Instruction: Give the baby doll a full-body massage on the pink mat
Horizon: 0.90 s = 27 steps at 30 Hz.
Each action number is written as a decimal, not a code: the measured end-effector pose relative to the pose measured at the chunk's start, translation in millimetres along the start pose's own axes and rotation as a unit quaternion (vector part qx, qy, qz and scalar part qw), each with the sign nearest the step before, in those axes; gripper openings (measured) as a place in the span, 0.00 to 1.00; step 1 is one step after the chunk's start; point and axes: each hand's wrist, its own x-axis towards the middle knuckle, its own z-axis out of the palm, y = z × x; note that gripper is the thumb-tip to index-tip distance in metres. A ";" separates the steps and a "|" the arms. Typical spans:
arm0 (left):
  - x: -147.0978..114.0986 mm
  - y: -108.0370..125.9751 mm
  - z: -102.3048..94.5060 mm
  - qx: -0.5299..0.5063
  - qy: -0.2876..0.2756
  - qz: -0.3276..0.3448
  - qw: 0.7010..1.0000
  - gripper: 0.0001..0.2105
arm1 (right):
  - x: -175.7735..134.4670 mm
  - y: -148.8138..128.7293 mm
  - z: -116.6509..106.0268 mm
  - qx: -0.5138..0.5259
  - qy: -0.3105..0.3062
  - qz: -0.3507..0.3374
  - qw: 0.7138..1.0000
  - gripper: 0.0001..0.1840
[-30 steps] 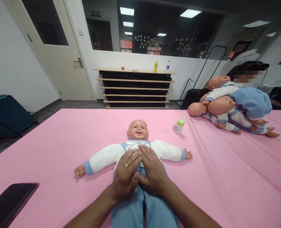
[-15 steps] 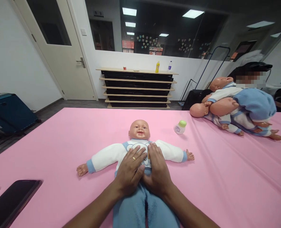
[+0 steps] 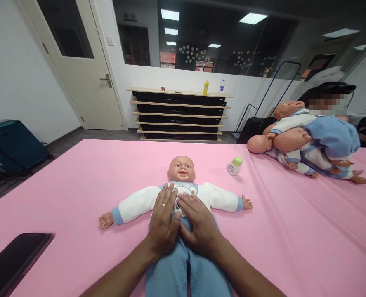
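A baby doll lies face up with its arms spread, dressed in a white top with blue cuffs and blue trousers. My left hand rests flat on the left side of its chest and belly, fingers straight and a ring on one finger. Beside it, my right hand lies flat on the belly, its fingers slanting up and left across the printed front. The thumbs are close together at the middle. Both palms are hidden against the clothing, and neither hand grips anything.
A small bottle with a green cap stands right of the doll on the pink sheet. Several dolls are piled at the back right, near a partly visible person. A phone lies at the lower left.
Both hands have shifted left over the doll's torso. My right hand's fingers now slant across the chest rather than pointing straight up. The doll stays in place.
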 end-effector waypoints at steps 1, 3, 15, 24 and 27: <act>-0.1 1.0 -1.4 0.001 0.004 0.017 1.000 0.28 | 0.0 1.1 0.9 -0.004 -0.006 0.009 1.000 0.34; -0.2 2.8 -3.6 0.005 0.010 0.043 0.999 0.28 | -0.9 3.5 3.3 -0.014 -0.016 0.031 0.999 0.37; 3.8 1.4 -10.2 -0.021 -0.099 0.093 0.991 0.21 | -11.0 14.7 21.3 -0.064 0.021 0.148 0.987 0.47; 13.5 7.0 -5.7 -0.002 -0.143 -0.055 0.988 0.23 | -11.8 9.0 17.5 -0.076 0.122 0.045 0.989 0.39; 10.2 1.6 0.8 -0.006 -0.110 -0.095 0.989 0.24 | -11.7 7.5 12.7 -0.054 0.121 -0.027 0.991 0.33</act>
